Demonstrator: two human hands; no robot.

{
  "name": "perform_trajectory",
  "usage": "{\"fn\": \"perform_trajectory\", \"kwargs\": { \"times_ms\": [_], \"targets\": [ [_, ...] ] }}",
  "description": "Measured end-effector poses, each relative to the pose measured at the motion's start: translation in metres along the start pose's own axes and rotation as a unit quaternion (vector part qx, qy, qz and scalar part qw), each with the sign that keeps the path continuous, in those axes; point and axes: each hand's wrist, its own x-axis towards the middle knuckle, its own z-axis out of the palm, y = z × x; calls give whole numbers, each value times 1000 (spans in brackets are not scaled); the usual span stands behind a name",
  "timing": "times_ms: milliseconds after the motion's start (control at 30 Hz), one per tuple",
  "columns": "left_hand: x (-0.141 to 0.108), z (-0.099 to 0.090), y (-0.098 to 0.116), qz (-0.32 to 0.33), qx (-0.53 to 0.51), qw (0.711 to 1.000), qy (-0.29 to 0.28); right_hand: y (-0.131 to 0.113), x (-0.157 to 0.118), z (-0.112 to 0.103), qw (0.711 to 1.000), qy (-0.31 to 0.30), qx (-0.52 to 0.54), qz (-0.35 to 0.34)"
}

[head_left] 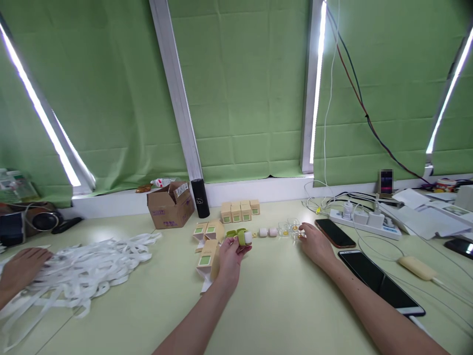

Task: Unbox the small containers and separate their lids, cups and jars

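Observation:
Near the middle of the table my left hand (231, 259) grips a small green object with a white cylindrical end (244, 237); its exact kind I cannot make out. To the right, the fingertips of my right hand (314, 241) close on one of several small clear cups (284, 229) with gold-coloured centres. Two small pale pink-white cylinders (267, 232) stand in a row between my hands. Right beside my left hand are opened kraft-paper boxes with green labels (207, 259), their flaps sticking out.
Several closed small boxes (240, 211) line up at the back, near a black cylinder (200, 198) and a cardboard carton (170, 204). Another person's hand (25, 268) rests on heaped white ribbon (99, 266) at left. Phones (380, 281), cables and a power strip (364, 222) lie at right.

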Motion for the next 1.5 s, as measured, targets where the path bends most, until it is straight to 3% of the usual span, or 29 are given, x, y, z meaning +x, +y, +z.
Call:
{"fn": "perform_trajectory", "kwargs": {
  "times_ms": [167,300,733,900,1067,1200,1400,1500],
  "targets": [
    [0,-1,0,2,-4,1000,-3,-10,-6,-4,991,71,-59,-99],
    [1,-1,-1,2,-1,1000,0,-20,-13,2,981,54,-70,-173],
    [0,1,-1,-5,-1,1000,6,-15,-13,25,986,20,-84,-143],
    [0,0,-2,-13,2,1000,-12,-23,-15,14,984,47,-70,-154],
    [-4,3,1,-37,11,999,-21,-53,-19,-8,971,72,38,-226],
    [-8,5,3,-45,-4,998,-52,-86,-24,-13,943,44,191,-271],
    [-8,4,3,-75,-15,994,-76,-129,-29,-7,900,-44,396,-177],
    [-9,5,2,-83,-10,992,-99,-142,-33,-2,869,-49,475,-126]
  ]
}}
